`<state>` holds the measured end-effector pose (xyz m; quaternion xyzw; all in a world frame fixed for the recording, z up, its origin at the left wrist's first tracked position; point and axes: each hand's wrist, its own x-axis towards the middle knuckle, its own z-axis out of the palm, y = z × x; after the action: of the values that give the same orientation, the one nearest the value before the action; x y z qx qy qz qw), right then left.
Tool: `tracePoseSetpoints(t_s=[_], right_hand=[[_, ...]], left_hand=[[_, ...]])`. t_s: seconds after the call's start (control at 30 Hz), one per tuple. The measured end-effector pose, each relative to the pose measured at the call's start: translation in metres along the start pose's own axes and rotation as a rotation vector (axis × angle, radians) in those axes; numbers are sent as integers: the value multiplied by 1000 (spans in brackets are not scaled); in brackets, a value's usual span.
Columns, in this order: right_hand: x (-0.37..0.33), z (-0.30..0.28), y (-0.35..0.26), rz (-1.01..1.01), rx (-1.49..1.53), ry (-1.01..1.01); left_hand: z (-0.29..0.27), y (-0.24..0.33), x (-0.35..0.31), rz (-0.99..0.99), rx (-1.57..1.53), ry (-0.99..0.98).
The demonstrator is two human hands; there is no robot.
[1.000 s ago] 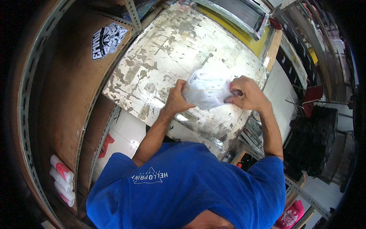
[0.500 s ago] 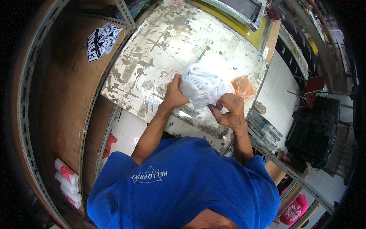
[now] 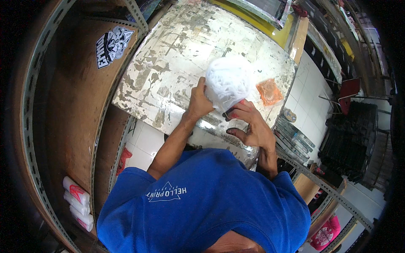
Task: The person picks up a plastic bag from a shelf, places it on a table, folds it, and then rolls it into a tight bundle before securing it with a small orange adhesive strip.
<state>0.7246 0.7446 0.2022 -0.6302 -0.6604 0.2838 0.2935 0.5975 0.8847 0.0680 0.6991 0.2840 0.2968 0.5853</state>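
A rounded white bundle, crumpled like thin cloth or plastic, is held up over the paint-worn table. My left hand grips its left side, with the fingers partly hidden behind it. At the bundle's lower right edge is my right hand, its fingers bent but apart and the thumb well away from them. Dark and pink stains mark its fingertips, which touch or nearly touch the white material. To the right of the bundle lies a flat clear packet with orange contents.
Brown shelving on a perforated metal frame stands at the left, with rolled clear plastic packs low on it. A framed screen lies at the table's far edge. Rightward are a red chair and stacked dark frames.
The bundle has tilted and shows a rounder, fuller side. My right hand's fingers have opened from a pinch at its edge, the thumb moving away. My left hand has shifted slightly right.
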Motion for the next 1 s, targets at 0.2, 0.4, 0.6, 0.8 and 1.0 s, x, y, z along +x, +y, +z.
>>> tracePoseSetpoints(t_s=[0.2, 0.4, 0.6, 0.8, 1.0], right_hand=[[-3, -1, -10, 19, -113, -118], [6, 0, -10, 287, 267, -365], [3, 12, -3, 47, 20, -219], [-3, 15, -16, 230, -409, -294], [-27, -17, 29, 154, -336, -2]], left_hand=[[2, -4, 1, 35, 73, 2], [6, -9, -4, 99, 110, -22], [4, -10, 0, 81, 8, -48], [10, -9, 0, 31, 96, -16], [6, -5, -1, 24, 91, -28]])
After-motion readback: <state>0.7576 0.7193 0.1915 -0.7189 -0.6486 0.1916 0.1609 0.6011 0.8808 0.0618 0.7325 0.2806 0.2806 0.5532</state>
